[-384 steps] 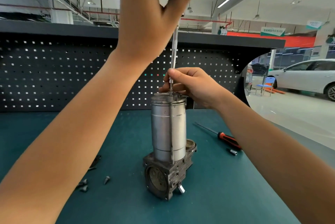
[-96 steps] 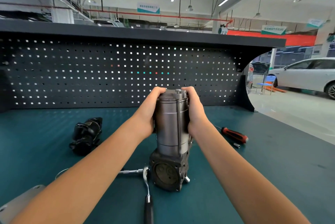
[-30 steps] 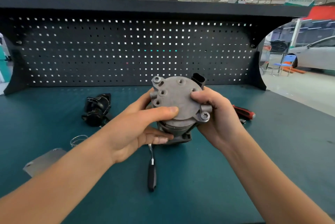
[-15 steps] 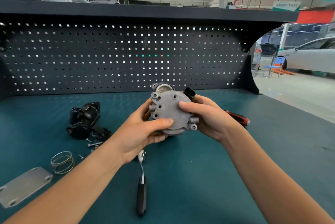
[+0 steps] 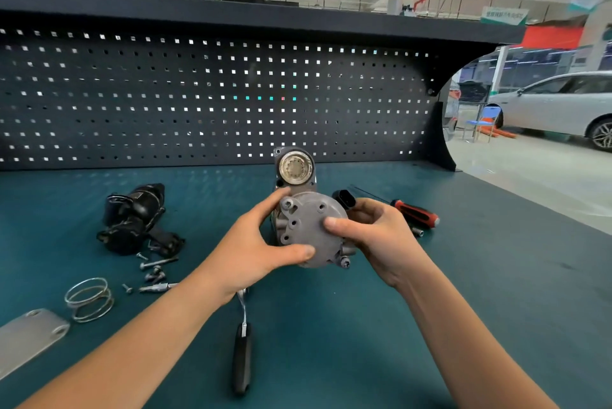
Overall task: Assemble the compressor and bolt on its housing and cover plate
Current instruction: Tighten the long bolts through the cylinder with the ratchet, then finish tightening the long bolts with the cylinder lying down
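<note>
Both your left hand [image 5: 251, 253] and right hand [image 5: 374, 236] grip the grey metal cylindrical compressor [image 5: 309, 230] over the teal table [image 5: 463, 292], its long axis pointing away, capped end facing you; a black-handled ratchet [image 5: 241, 355] lies beneath, loose bolts [image 5: 154, 271] left

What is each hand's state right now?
Left hand: closed, gripping the compressor.
Right hand: closed, gripping the same compressor.

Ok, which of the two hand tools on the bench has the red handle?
The screwdriver beyond the right hand; the ratchet lying nearer, below the left hand, has a black handle.
</note>
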`<state>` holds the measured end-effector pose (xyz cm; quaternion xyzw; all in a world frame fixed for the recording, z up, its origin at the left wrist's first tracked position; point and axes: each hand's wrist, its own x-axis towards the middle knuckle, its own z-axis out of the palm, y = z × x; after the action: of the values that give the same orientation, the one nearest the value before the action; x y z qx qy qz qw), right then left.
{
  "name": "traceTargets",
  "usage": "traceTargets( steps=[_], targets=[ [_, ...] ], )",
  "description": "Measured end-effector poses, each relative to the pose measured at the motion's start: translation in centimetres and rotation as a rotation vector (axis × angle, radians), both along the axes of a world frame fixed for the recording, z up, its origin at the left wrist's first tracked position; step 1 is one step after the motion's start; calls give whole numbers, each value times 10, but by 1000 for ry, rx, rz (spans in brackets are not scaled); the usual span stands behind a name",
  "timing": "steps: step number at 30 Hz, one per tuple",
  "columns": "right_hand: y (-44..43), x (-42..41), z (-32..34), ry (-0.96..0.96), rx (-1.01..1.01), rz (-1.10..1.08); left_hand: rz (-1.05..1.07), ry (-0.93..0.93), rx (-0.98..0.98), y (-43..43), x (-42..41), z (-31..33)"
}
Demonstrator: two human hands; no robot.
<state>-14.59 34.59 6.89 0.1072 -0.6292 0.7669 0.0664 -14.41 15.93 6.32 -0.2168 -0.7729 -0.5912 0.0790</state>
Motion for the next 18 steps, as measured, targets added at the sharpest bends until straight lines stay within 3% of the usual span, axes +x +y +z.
traceTargets(
  steps=[11, 18],
  targets=[
    [0, -13, -37, 102, 135, -10, 120, 47, -239, -6, -8, -29],
    [1, -20, -52, 130, 163, -13, 191, 126, -290, -1, -7, -38]
  ],
)
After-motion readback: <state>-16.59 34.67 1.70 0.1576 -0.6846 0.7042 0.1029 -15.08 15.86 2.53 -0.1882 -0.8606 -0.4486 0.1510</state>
